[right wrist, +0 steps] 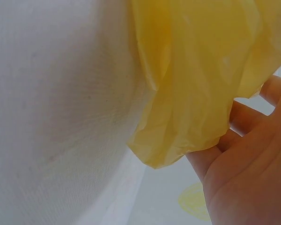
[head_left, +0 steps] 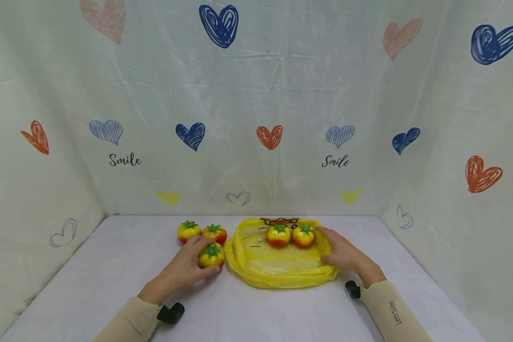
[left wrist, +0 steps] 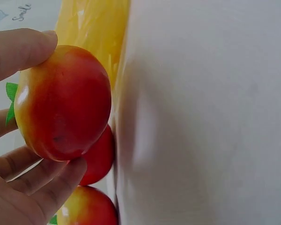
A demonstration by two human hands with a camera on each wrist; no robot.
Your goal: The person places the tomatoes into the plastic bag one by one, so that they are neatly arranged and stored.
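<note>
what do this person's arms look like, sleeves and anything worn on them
The left sleeve and right sleeve are long, plain beige, ending near the wrists. Small dark lettering runs along the right one. A small black rounded device sits by each cuff, left and right. No gloves or cables show.

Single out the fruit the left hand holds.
The frontmost fruit, left of the yellow bag, gripped by the left hand; the other four sit farther back.
</note>
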